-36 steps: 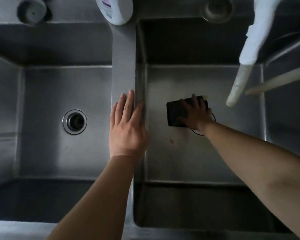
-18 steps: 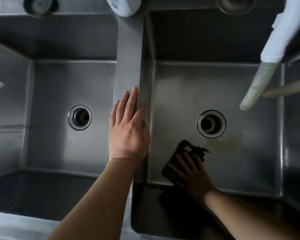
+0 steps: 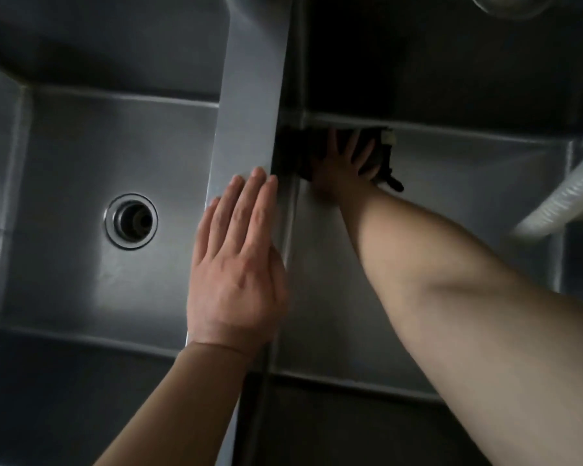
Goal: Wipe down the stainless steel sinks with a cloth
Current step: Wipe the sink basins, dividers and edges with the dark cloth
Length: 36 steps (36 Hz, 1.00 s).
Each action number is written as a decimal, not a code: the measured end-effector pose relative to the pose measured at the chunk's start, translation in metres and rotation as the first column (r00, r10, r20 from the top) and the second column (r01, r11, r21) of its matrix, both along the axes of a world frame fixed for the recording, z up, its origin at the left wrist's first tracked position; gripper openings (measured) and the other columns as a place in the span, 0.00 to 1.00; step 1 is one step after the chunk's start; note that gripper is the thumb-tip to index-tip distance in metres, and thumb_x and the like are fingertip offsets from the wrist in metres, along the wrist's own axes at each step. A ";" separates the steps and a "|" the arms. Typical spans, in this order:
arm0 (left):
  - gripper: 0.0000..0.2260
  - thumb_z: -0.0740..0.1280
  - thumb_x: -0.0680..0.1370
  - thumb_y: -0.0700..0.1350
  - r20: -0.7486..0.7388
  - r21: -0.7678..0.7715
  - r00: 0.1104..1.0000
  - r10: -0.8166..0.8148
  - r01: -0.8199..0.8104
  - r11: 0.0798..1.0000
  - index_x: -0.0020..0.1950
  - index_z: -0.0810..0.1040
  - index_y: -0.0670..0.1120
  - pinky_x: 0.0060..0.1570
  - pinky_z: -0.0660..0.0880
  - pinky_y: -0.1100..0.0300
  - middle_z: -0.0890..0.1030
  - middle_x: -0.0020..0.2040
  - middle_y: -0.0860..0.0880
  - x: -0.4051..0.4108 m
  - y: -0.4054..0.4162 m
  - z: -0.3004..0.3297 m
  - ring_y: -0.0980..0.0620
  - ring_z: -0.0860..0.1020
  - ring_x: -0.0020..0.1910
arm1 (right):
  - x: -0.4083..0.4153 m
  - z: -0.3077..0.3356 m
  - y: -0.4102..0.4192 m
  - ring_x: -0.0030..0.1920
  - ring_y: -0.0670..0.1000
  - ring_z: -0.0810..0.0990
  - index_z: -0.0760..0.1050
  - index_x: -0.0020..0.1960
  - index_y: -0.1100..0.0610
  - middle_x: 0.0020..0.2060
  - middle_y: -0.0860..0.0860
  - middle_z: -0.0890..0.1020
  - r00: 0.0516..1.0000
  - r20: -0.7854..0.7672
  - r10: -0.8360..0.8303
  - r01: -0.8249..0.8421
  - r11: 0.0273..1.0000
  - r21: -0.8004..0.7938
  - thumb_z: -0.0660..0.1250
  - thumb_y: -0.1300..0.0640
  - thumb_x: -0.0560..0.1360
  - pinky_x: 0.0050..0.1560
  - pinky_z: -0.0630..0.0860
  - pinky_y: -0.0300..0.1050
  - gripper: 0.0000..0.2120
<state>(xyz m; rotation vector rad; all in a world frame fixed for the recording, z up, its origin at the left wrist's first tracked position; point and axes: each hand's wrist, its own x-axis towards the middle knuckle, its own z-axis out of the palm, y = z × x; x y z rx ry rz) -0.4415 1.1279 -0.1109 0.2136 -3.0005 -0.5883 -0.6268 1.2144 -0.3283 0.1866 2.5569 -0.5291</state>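
Two stainless steel sink basins lie below me, split by a flat steel divider. My right hand presses a dark cloth flat on the floor of the right sink, in its far left corner against the back wall. Its fingers are spread on the cloth. My left hand rests flat on the divider, fingers together, holding nothing. The left sink has a round drain. My right forearm hides the right sink's drain.
A white ribbed hose hangs in at the right edge over the right sink. A round fitting shows at the top right on the back ledge. The near walls of both basins are in deep shadow.
My right hand slid the cloth from the near part of the right sink's floor to its far left corner. The view moved closer and shifted right. My left hand stayed on the divider.
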 end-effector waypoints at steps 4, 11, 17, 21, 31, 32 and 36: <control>0.29 0.55 0.74 0.40 -0.019 -0.028 1.000 0.004 -0.005 1.000 0.76 0.64 0.40 0.76 0.56 0.46 0.64 0.77 0.44 -0.001 0.001 -0.004 0.46 0.59 0.78 | -0.011 0.003 -0.005 0.77 0.63 0.33 0.42 0.79 0.39 0.79 0.54 0.37 1.000 0.000 0.006 -0.006 1.000 0.020 0.53 0.35 0.80 0.71 0.37 0.74 0.33; 0.30 0.58 0.74 0.41 -0.007 -0.042 1.000 -0.014 0.014 0.999 0.77 0.63 0.41 0.76 0.54 0.48 0.63 0.77 0.44 -0.004 -0.003 -0.002 0.44 0.59 0.78 | 0.086 0.025 0.001 0.77 0.58 0.31 0.42 0.79 0.37 0.79 0.49 0.36 0.981 0.144 0.129 -0.119 0.990 -0.072 0.57 0.39 0.80 0.71 0.37 0.71 0.34; 0.30 0.56 0.75 0.41 0.021 -0.052 1.000 0.003 -0.002 0.999 0.78 0.61 0.43 0.77 0.51 0.50 0.61 0.78 0.45 0.001 0.000 -0.003 0.46 0.57 0.78 | 0.227 0.030 0.033 0.76 0.59 0.29 0.39 0.79 0.39 0.78 0.49 0.33 0.877 0.237 0.419 -0.417 0.907 -0.060 0.55 0.40 0.81 0.71 0.37 0.72 0.34; 0.29 0.55 0.76 0.42 0.001 -0.051 1.000 0.019 -0.019 0.999 0.79 0.60 0.45 0.77 0.50 0.52 0.61 0.79 0.46 0.003 0.000 -0.005 0.47 0.56 0.78 | 0.269 0.029 0.079 0.77 0.60 0.29 0.43 0.79 0.36 0.79 0.49 0.34 0.559 0.240 0.793 -0.805 0.589 -0.069 0.54 0.37 0.80 0.71 0.37 0.74 0.32; 0.28 0.52 0.77 0.43 -0.032 -0.061 0.998 0.046 -0.048 0.997 0.79 0.60 0.46 0.77 0.51 0.54 0.61 0.79 0.48 0.005 0.000 -0.012 0.49 0.56 0.78 | 0.276 0.044 0.141 0.78 0.54 0.32 0.55 0.76 0.34 0.79 0.43 0.38 0.288 0.318 0.903 -0.940 0.331 -0.088 0.54 0.37 0.81 0.72 0.38 0.73 0.25; 0.29 0.52 0.77 0.43 -0.025 -0.072 0.999 0.040 -0.041 0.997 0.79 0.59 0.45 0.77 0.50 0.54 0.60 0.79 0.47 0.005 0.001 -0.012 0.48 0.56 0.79 | 0.273 0.049 0.151 0.78 0.54 0.33 0.57 0.76 0.35 0.80 0.43 0.40 0.294 0.335 0.895 -0.938 0.338 -0.081 0.56 0.39 0.81 0.72 0.39 0.74 0.24; 0.31 0.52 0.75 0.43 0.016 -0.123 1.000 0.000 0.002 0.992 0.79 0.57 0.43 0.78 0.49 0.52 0.58 0.79 0.43 0.006 0.002 -0.009 0.45 0.54 0.79 | 0.269 0.075 0.180 0.80 0.53 0.40 0.70 0.70 0.40 0.80 0.43 0.49 0.452 0.425 0.785 -0.829 0.545 -0.124 0.62 0.51 0.79 0.74 0.42 0.71 0.19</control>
